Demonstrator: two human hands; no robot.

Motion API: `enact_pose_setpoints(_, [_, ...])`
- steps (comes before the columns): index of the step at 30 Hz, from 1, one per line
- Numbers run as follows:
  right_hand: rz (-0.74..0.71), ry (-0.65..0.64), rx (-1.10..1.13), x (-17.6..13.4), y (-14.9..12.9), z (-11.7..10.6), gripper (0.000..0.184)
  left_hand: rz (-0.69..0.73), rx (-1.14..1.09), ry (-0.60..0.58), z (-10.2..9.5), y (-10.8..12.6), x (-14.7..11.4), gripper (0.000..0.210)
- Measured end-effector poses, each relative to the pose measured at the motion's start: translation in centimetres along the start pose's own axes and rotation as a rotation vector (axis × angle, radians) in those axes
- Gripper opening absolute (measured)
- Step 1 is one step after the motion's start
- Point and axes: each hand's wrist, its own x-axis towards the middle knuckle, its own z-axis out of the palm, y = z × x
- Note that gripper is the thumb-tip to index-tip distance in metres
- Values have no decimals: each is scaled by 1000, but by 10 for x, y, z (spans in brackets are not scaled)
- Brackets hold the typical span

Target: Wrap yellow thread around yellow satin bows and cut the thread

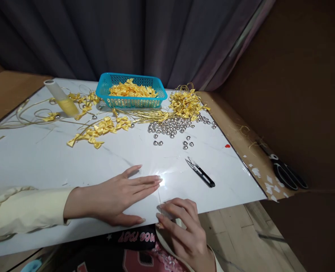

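My left hand (119, 196) lies flat on the white marbled tabletop, its fingers stretched out and the thumb spread toward the near edge. At that edge, my right hand (186, 230) has its fingers curled, with thumb and fingertips close together. A fine line, perhaps a thread (159, 195), runs between the left fingertips and the right ones; what the right fingers hold is too small to make out. Black-handled thread snips (203, 175) lie to the right of both hands. Beyond them are loose silver beads (171, 126) and a cluster of yellow ribbon bows (103, 128).
A blue plastic basket (130, 97) of yellow bows stands at the back. Next to it are gold cords (147, 115) and a pile of corded bows (187, 104). A translucent bottle (61, 99) leans at the left. Larger scissors (288, 173) and paper scraps (269, 185) sit beyond the right edge.
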Motion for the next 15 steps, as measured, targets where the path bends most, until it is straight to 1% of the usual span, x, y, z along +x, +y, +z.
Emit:
enact_pose_setpoints(3, [125, 87, 138, 7, -5, 1, 27, 3, -5, 7, 0, 0, 0, 73])
enact_pose_setpoints(7, [398, 192, 318, 23, -8, 0, 16, 3, 1, 0, -5, -1, 7, 72])
enact_pose_setpoints(12, [683, 234, 503, 39, 1, -15, 16, 27, -22, -18, -22, -7, 32, 68])
enact_pose_setpoints(15, [790, 307, 582, 43, 10, -29, 15, 39, -111, -21, -29, -9, 53, 61])
